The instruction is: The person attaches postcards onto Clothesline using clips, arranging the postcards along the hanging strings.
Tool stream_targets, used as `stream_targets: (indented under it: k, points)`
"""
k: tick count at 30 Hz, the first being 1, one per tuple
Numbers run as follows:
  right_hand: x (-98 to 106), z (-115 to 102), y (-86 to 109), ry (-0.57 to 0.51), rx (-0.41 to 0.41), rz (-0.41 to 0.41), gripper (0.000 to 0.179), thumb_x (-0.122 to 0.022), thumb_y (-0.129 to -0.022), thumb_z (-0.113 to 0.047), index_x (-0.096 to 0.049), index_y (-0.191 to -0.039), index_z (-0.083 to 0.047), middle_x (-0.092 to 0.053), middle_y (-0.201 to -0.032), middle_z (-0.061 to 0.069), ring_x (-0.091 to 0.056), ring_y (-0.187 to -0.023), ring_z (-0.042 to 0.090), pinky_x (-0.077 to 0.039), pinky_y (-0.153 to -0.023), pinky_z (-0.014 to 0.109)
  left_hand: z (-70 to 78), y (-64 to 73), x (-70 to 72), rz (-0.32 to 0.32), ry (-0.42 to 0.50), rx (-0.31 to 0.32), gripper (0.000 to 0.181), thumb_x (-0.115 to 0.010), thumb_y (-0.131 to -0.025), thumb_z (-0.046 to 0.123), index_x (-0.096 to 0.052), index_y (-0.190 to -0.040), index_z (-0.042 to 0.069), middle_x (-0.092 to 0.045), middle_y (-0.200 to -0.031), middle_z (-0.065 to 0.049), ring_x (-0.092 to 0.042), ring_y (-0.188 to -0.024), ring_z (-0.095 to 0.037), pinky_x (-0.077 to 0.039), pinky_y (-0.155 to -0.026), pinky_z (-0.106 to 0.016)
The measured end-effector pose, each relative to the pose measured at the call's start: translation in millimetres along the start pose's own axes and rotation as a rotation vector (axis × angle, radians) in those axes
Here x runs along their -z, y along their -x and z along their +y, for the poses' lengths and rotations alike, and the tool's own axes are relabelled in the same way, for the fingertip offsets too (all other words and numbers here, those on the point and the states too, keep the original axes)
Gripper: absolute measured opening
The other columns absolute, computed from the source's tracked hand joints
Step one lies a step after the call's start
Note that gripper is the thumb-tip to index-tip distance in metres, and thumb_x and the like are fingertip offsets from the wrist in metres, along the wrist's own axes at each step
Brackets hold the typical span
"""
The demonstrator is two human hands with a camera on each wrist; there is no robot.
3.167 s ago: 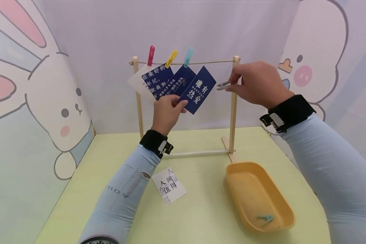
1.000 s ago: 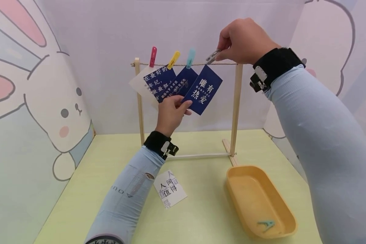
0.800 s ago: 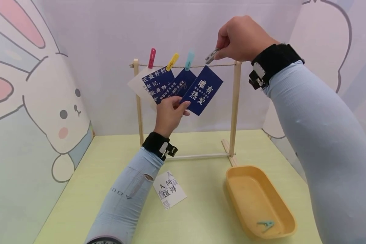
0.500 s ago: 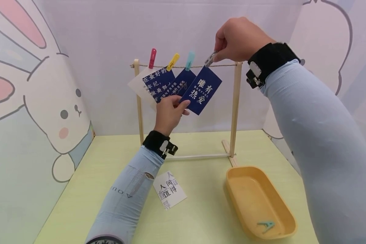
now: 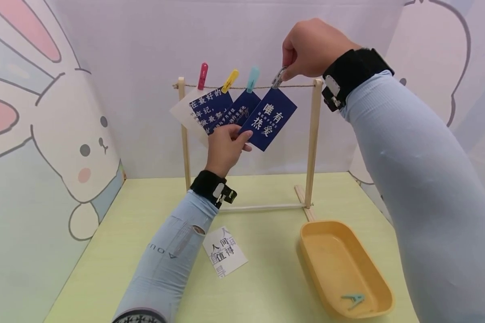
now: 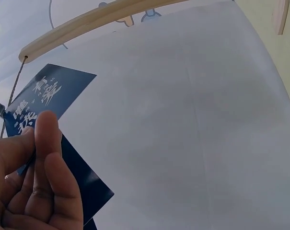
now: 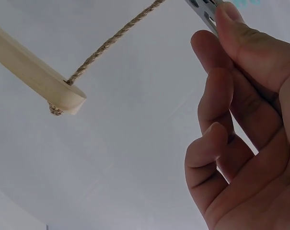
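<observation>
My left hand pinches the lower left edge of a dark blue card with white lettering, holding it tilted under the rope. At the card's top corner, my right hand pinches a grey clothespin whose tip overlaps the rope and the corner. In the right wrist view the grey clothespin sits between thumb and forefinger, its tip out of frame. Left of it, a red clothespin, a yellow clothespin and a light blue clothespin clip overlapping cards to the rope.
A wooden frame carries the rope between two posts. On the table lies a white card with black lettering. At the right stands a yellow tray with a green clothespin inside.
My right hand has carried the grey clothespin up and left from beside the card to the rope, then slightly down onto the card's corner. My left hand keeps its pinch on the card.
</observation>
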State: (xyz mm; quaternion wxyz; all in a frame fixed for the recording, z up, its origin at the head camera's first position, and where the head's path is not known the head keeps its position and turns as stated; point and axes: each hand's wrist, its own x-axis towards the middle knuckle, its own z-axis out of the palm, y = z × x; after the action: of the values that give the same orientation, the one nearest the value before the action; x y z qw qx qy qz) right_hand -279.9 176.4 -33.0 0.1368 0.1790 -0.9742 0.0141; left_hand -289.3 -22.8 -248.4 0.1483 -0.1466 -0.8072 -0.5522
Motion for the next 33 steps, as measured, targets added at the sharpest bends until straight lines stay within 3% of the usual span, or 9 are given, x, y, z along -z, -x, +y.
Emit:
stream_targets:
  k: [10, 24, 33]
  points:
    - [-0.9, 6.4, -6.5, 0.022, -0.060, -0.032, 0.024, -0.076, -0.095, -0.024, -0.075, -0.107, -0.003, -0.069, -0.109, 0.021, -0.053, -0.100, 0.035, -0.050, -0.091, 0.045, 2.6, 0.3, -5.6, -0.011, 0.006, 0.018, 0.023, -0.071, -0.099, 0.031, -0.077, -0.106, 0.010, -0.074, -0.082, -0.001, -0.075, -0.072, -0.012, -0.041, -0.054, -0.029]
    - [2.3, 6.8, -5.4, 0.019, -0.067, -0.065, 0.025, -0.075, -0.096, -0.023, -0.074, -0.109, -0.002, -0.068, -0.111, 0.021, -0.053, -0.100, 0.035, -0.050, -0.093, 0.045, 2.7, -0.6, -8.2, 0.000, -0.015, 0.001, 0.024, -0.072, -0.099, 0.032, -0.077, -0.105, 0.010, -0.073, -0.081, 0.000, -0.075, -0.070, -0.010, -0.046, -0.057, -0.031]
    - [2.3, 5.3, -5.8, 0.009, -0.079, -0.101, 0.026, -0.074, -0.097, -0.022, -0.072, -0.114, -0.002, -0.068, -0.113, 0.021, -0.054, -0.100, 0.035, -0.050, -0.094, 0.043, -0.5, 1.6, -9.0, -0.010, 0.004, 0.026, 0.026, -0.072, -0.099, 0.033, -0.077, -0.106, 0.009, -0.074, -0.080, -0.001, -0.076, -0.072, -0.014, -0.042, -0.054, -0.029]
